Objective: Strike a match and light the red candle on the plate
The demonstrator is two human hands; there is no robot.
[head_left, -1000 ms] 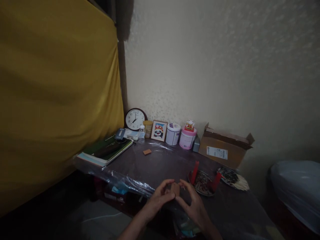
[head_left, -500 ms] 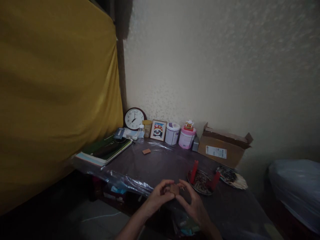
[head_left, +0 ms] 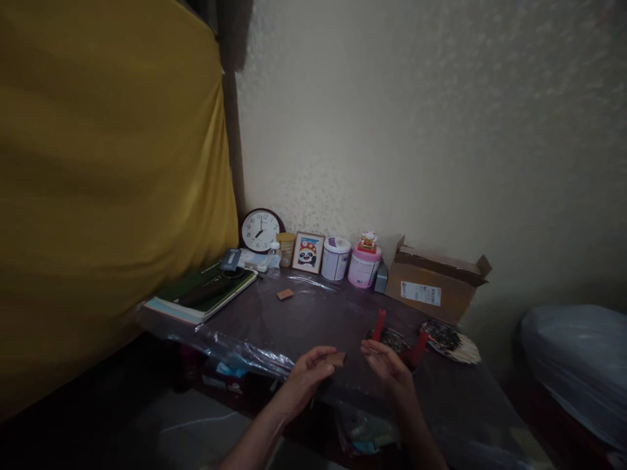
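My left hand (head_left: 309, 373) pinches a small brown matchbox (head_left: 336, 359) between thumb and fingers, above the table's front edge. To its right, apart from the box, is my right hand (head_left: 389, 367), its fingertips drawn together; what they hold, if anything, is too small to make out. Just behind the right hand lies a dark round plate (head_left: 396, 339) carrying a red candle (head_left: 379, 325) that stands upright and another red candle (head_left: 418, 349) that leans. Farther right, a second plate (head_left: 448, 358) bears burnt matchsticks and pale unburnt ones. Another brown matchbox (head_left: 285, 295) lies flat on the table.
The dark table (head_left: 313, 313) has a clear plastic cover. Along the wall stand a clock (head_left: 260, 230), a jar (head_left: 286, 250), a panda picture (head_left: 308, 252), a white tin (head_left: 336, 258), a pink tin (head_left: 364, 269) and a cardboard box (head_left: 434, 281). Books (head_left: 200, 294) lie left.
My hands have moved apart. The right hand has left the matchbox and shifted right, toward the candle plate; the left keeps the box. A pale thin stick showed by the right fingers earlier.
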